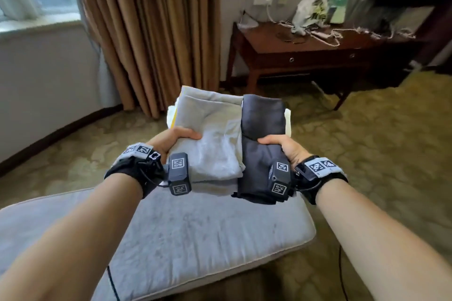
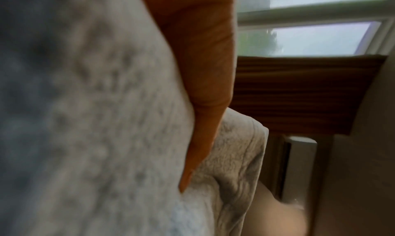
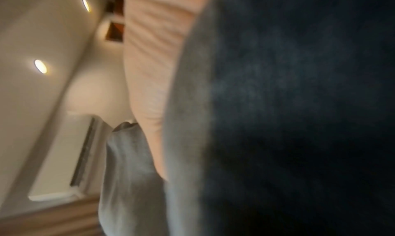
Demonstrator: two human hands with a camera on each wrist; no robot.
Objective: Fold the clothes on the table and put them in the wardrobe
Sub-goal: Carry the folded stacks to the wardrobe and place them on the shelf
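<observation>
Left hand (image 1: pixel 175 139) clamped on the near edge of the light grey folded garment (image 1: pixel 210 139), thumb on top, fingers tucked out of sight beneath. Right hand (image 1: pixel 281 145) pinching the dark folded garment (image 1: pixel 263 134) the same way — thumb over, fingers under. Both bundles side by side, touching, riding on a pale layer of more folded clothes (image 1: pixel 182 102), the whole stack lifted clear above the grey padded table (image 1: pixel 195 234). Looks like the carry to the wardrobe, folding apparently finished; no wardrobe in view. Best done level: thumbs pressing down firmly, palms supporting from below, elbows in, no tilting forward — otherwise top layers sliding off the front. Forearms stretched out ahead, roughly parallel, wrists turned inward. Beyond, brown curtains (image 1: pixel 151 32) and a wooden desk (image 1: pixel 293 54) on patterned carpet (image 1: pixel 379 142).
</observation>
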